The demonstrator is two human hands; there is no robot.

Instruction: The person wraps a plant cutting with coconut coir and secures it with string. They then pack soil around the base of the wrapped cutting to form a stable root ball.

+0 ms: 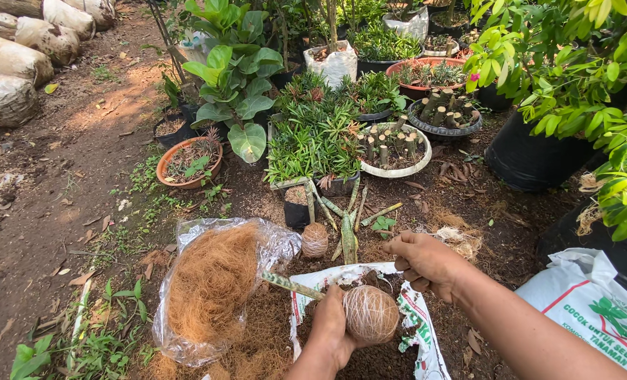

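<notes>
Coir fibre [211,285] lay loose in its plastic bag at the left; the left hand [333,331] cupped the twine-wrapped root ball [371,314] over the soil sack [412,309], grip closed beneath it, probably light, crumbly, best held underneath; the right hand [426,262] hovered curled, pinching nothing visible

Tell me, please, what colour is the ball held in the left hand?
Light brown, wrapped in pale thread, seen in the head view: ball, left hand.

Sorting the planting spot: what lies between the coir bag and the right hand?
In the head view, a second fibre-wrapped ball and loose green cuttings lie there.
</notes>
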